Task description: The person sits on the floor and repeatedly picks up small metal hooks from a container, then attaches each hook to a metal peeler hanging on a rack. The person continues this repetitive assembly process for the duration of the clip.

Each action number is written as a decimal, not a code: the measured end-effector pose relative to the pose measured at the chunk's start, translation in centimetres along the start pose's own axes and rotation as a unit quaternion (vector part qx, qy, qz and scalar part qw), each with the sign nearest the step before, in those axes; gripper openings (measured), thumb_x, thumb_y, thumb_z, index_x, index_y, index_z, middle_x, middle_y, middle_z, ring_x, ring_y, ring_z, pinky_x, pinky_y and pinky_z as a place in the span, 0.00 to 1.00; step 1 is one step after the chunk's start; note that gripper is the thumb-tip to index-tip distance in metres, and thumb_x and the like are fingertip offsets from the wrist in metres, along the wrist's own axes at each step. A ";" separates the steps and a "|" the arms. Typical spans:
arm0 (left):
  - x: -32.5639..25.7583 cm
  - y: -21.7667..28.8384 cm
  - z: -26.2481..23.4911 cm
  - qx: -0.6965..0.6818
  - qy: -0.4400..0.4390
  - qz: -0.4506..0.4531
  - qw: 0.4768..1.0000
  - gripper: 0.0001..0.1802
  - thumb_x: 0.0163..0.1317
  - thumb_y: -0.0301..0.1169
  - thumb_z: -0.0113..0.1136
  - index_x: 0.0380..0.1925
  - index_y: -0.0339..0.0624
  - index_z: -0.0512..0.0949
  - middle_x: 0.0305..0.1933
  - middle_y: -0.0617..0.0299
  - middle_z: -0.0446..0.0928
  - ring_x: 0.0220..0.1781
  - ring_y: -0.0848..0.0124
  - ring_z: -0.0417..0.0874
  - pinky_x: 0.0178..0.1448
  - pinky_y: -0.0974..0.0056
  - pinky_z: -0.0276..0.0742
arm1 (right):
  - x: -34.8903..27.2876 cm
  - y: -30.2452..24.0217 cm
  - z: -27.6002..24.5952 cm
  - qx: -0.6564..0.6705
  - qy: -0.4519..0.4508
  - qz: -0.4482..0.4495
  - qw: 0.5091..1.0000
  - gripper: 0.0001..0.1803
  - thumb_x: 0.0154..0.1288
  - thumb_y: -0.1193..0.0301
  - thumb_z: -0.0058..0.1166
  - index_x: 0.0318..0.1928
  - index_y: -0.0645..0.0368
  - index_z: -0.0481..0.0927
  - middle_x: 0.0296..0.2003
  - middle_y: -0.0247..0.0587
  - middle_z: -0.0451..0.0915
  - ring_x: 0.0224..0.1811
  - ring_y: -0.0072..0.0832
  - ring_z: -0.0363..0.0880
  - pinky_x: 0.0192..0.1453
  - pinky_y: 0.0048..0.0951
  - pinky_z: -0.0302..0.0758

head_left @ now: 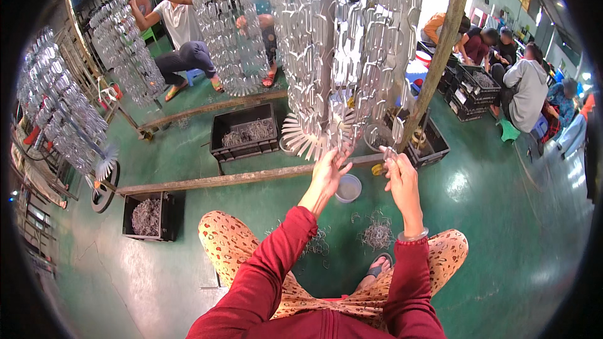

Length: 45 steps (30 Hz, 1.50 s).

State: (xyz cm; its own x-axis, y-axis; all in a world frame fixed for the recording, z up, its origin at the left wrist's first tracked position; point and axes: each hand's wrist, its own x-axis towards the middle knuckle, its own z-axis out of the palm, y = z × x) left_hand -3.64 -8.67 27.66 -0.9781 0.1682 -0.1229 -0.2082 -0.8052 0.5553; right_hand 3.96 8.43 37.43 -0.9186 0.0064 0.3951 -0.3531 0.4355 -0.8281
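Note:
In front of me hangs a tall rack of shiny metal pieces (308, 44), strung in rows around a post. Flat pale strips (308, 135) fan out at its foot. My left hand (328, 172) reaches up to the lowest pieces, palm turned up and fingers apart, close to the fan's right side. To its right, my right hand (401, 179) is closed in a pinch at thumb and forefinger. A small greyish thing shows at those fingertips, too small to name. Loose thin wire hooks (377, 232) lie in a pile on the floor between my knees.
A wooden beam (207, 182) crosses low before me, with a slanted post (446, 44) at right. Black crates (279, 147) of metal bits and a pale bowl (348, 189) stand nearby. Similar racks (59, 100) hang at left. Several people (524, 81) sit at right; another person (182, 19) works behind.

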 end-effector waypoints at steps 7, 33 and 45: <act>-0.2 0.3 0.1 0.001 0.024 -0.004 1.000 0.03 0.65 0.33 0.52 0.35 0.49 0.71 0.45 0.67 0.77 0.60 0.63 0.73 0.63 0.42 0.58 | 0.2 0.2 -0.1 -0.008 -0.003 -0.019 1.000 0.15 0.71 0.68 0.41 0.52 0.59 0.76 0.30 0.39 0.68 0.17 0.23 0.66 0.19 0.25 0.66; 2.3 -1.0 -4.1 0.050 -0.022 0.005 0.999 0.10 0.64 0.36 0.52 0.42 0.49 0.77 0.42 0.73 0.79 0.46 0.77 0.77 0.52 0.59 0.69 | 1.3 -2.4 5.2 -0.135 -0.005 -0.095 0.986 0.16 0.69 0.63 0.41 0.38 0.64 0.75 0.36 0.54 0.73 0.39 0.53 0.75 0.40 0.48 0.72; 0.7 1.1 -1.8 0.036 -0.011 -0.009 0.999 0.12 0.64 0.34 0.49 0.45 0.45 0.72 0.54 0.59 0.76 0.61 0.64 0.72 0.58 0.45 0.64 | 0.7 1.3 3.2 -0.114 0.057 -0.079 0.989 0.13 0.63 0.66 0.50 0.41 0.63 0.80 0.34 0.53 0.77 0.36 0.48 0.77 0.40 0.41 0.74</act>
State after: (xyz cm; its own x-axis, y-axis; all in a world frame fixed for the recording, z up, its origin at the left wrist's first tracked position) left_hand -4.55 -10.52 26.70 -0.9737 0.1956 -0.1168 -0.2257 -0.7583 0.6116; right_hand 2.33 6.06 35.38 -0.8242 0.0174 0.5661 -0.4307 0.6299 -0.6464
